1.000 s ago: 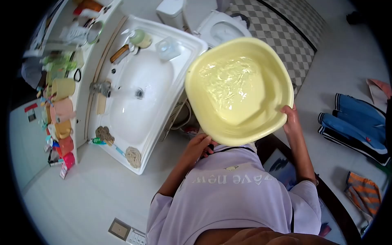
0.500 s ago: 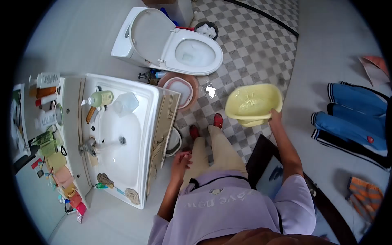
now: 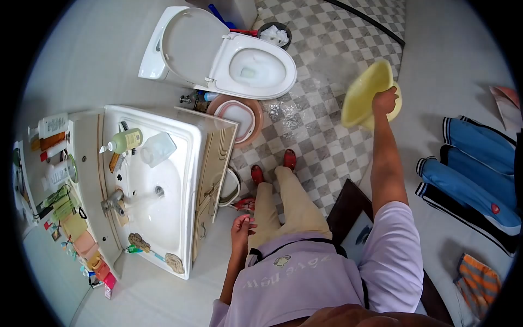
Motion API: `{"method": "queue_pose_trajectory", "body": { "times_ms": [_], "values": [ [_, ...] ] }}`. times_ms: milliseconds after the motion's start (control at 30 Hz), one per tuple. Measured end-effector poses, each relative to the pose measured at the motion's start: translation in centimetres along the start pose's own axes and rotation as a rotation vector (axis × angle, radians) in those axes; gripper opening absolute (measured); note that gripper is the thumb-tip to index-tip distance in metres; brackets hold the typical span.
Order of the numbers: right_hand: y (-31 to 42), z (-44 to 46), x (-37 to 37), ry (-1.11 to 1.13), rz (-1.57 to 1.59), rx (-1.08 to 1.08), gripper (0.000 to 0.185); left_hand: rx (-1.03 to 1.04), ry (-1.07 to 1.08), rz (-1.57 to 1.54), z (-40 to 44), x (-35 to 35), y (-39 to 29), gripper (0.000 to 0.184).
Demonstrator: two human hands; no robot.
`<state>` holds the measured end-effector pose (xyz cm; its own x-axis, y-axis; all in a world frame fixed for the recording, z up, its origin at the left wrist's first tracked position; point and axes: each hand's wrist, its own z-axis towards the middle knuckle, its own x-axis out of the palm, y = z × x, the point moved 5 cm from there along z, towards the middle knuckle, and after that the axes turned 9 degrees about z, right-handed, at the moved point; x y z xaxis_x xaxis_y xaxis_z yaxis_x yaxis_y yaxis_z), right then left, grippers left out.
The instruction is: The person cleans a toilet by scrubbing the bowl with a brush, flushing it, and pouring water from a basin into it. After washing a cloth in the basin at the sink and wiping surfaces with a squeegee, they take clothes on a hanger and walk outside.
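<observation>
Out over the floor, my right hand (image 3: 384, 101) grips the rim of a yellow basin (image 3: 364, 92), which is tilted steeply onto its side. Clear water (image 3: 291, 115) lies spread on the checkered tiles (image 3: 321, 147) to the left of the basin. My left hand (image 3: 242, 225) is near my left thigh beside the sink cabinet, with its fingers loosely curled; whether they hold anything is too small to tell. Below the basin, my feet in red shoes (image 3: 290, 159) stand on the tiles.
A white sink (image 3: 163, 218) with a soap bottle (image 3: 128, 140) and clear container (image 3: 158, 149) is at left. Behind it are a toilet (image 3: 223, 68), a pink basin (image 3: 258, 128) and a waste bin (image 3: 274, 36). Blue clothes (image 3: 474, 180) hang at right.
The yellow basin has moved from both hands at my front out to the right, and tipped onto its side. My left hand has let go of it. Water has spread over the tiles.
</observation>
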<state>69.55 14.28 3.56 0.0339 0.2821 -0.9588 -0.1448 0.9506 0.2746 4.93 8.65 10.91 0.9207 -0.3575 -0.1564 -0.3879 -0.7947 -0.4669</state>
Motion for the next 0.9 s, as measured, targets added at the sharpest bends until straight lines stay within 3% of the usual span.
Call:
{"method": "queue_pose_trajectory", "body": {
  "times_ms": [233,433,633,667,767,900],
  "values": [
    [-4.5,-2.0,-3.5,-0.073,-0.166,-0.126,0.02,0.096,0.101,-0.019,0.5,0.4,-0.6,0.022],
    [-10.6,-6.5,-6.7,0.157,-0.186,-0.056,0.033,0.135,0.1,-0.009,0.0,-1.6,-0.8,0.023],
    [-16.0,-8.7,-10.2,0.341,0.39,0.139,0.047,0.182,0.154,-0.07,0.4,-3.6,-0.1,0.021],
    [-15.1,-10.2,-11.3,0.495,0.652,0.269,0.045,0.182,0.162,-0.085,0.5,-3.9,0.2,0.021],
    [-12.5,-14.6,-13.3,0.86,1.029,0.475,0.039,0.178,0.197,-0.126,0.2,-4.7,0.6,0.02],
    [-3.2,-23.6,-19.7,1.193,1.207,0.466,0.037,0.161,0.194,-0.15,-1.5,-5.9,0.2,0.019]
  ]
}}
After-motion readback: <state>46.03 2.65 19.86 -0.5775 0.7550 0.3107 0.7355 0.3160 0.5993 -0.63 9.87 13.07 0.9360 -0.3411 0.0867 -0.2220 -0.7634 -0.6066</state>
